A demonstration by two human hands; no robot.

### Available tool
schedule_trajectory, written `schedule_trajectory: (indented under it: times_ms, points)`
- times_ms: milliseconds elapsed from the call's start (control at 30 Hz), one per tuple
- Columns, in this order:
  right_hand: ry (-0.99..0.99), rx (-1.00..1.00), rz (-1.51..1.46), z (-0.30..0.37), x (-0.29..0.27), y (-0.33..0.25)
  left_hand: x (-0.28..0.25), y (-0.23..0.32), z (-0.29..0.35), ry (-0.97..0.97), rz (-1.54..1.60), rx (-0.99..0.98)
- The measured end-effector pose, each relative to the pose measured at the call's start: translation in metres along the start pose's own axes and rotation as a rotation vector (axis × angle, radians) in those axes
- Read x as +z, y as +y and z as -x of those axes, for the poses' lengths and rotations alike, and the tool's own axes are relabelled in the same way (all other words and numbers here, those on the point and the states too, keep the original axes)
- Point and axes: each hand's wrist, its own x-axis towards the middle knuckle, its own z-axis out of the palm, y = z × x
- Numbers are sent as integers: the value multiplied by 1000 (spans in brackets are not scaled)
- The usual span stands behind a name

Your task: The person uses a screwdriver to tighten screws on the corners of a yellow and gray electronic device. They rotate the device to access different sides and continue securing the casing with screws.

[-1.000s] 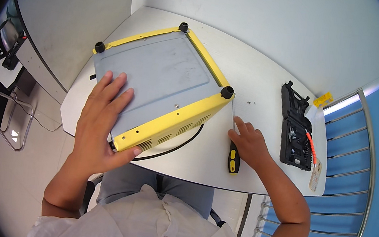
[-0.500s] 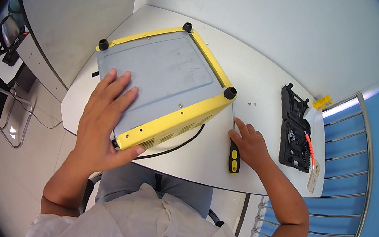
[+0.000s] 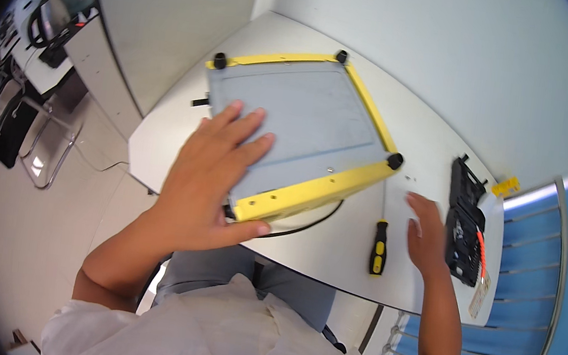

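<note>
A box-shaped appliance with a grey bottom panel [image 3: 306, 113] and yellow metal edges lies upside down on the white table, its black feet pointing up. My left hand [image 3: 210, 168] rests on its near left corner, fingers spread flat over the panel and thumb along the yellow side. A black and yellow screwdriver [image 3: 379, 253] lies on the table to the right of the appliance. Just right of it, my right hand [image 3: 428, 231] is open and holds nothing. A few tiny screws [image 3: 409, 178] lie beyond my right hand.
An open black tool case [image 3: 463, 231] stands at the table's right, with an orange-red tool [image 3: 480, 253] on its edge. Behind it is a small yellow object [image 3: 506, 186]. A black cable [image 3: 306, 228] curves out near the appliance. Metal railing [image 3: 555, 282] borders the right.
My right hand has let go of the screwdriver and moved right of it. My left hand stays on the appliance. The whole view has shifted, with the table further right.
</note>
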Motion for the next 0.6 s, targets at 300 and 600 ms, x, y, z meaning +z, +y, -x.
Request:
schedule_trajectory:
  times_ms: [300,600]
  points:
    - [149,-484,-56,-98,-4,-166,-10,-6,3,-45,115,3]
    - [7,-447,-105,-121,15,-169,-17,-54,-13,134,303,204]
